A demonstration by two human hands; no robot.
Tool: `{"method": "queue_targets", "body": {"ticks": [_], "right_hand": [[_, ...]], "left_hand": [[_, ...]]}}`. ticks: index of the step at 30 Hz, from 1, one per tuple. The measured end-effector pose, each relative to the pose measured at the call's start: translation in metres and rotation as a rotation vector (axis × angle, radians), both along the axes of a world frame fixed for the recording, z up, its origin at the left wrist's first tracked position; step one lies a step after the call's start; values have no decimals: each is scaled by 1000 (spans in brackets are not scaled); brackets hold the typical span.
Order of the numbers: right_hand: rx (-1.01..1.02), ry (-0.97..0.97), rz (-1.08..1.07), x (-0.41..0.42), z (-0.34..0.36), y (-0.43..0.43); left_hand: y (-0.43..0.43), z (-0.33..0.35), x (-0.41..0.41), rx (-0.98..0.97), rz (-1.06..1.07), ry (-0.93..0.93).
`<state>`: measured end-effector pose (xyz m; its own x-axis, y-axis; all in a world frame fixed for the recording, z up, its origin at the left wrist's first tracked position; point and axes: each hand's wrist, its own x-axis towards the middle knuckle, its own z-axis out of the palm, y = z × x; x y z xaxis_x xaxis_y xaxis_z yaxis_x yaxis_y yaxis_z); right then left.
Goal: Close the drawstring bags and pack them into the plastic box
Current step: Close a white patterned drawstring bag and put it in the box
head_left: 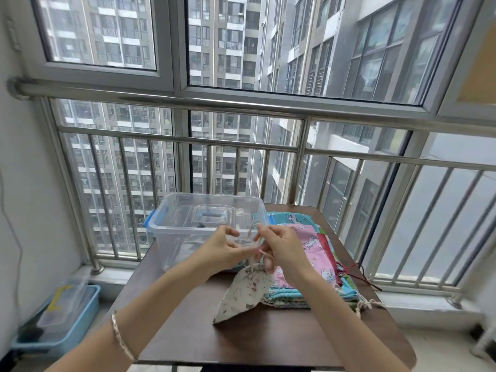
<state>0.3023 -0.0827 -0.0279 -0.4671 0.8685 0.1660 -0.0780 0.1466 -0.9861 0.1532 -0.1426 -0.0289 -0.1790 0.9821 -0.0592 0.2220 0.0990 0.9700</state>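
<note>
We have left hand (222, 248) and right hand (281, 245) each pinching the cords (251, 233) of the cream bag (245, 291) mid table (188, 331), just before the box (166, 226); pull apart evenly so the neck cinches fully.

I read this as home: enclosed balcony of high-rise flat. Grey-framed windows (174, 49) fill whole side ahead; stainless safety railing (171, 103) runs just inside glass. Outside I see only residential towers (214, 36), close by, many storeys of flats. Small brown bench (188, 318) stands by railing, carrying clear plastic box (166, 229) and stack of printed drawstring bags (316, 242). Blue storage tray (91, 304) sits on floor at left, beside white plaster wall (26, 183).
</note>
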Motion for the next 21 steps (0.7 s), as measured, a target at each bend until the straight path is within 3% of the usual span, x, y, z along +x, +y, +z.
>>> {"method": "queue_targets", "body": {"ticks": [4,11,17,21], "right_hand": [[-11,27,-96,2,2,4],[33,-56,-6,-2,0,-2],[13,-67,120,13,0,3],[407,-392,54,15,-6,2]], "left_hand": [[-1,-4,-5,68,-10,78],[-4,2,6,109,-219,173],[-1,6,-1,104,-164,171],[0,11,-4,125,-195,199]]}}
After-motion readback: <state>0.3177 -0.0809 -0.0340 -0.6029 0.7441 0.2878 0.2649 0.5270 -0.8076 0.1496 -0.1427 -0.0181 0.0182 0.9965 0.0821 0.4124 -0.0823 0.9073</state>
